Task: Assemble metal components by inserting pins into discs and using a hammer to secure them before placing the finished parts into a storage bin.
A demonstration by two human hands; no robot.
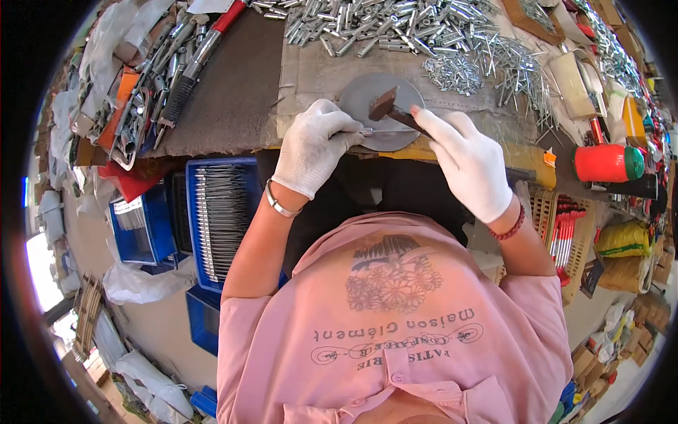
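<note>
Both of my hands wear white knitted gloves. My left hand point(316, 145) pinches one end of a thin metal rod point(390, 131), which lies across the near part of a round grey metal plate point(409, 86) at the table's front edge. My fingers hide part of the held end. A hammer point(382, 104) with a rusty brown head is gripped by its dark handle in my right hand point(470, 162). Its head is over the plate, just beyond the rod; I cannot tell whether it touches the plate.
Loose metal sleeves point(374, 25) are heaped beyond the plate, with small metal parts point(454, 74) and thin pins point(510, 67) to their right. Hand tools point(187, 74) crowd the left. Below the table, a blue bin point(226, 219) holds rods; a red-and-green container point(607, 163) lies right.
</note>
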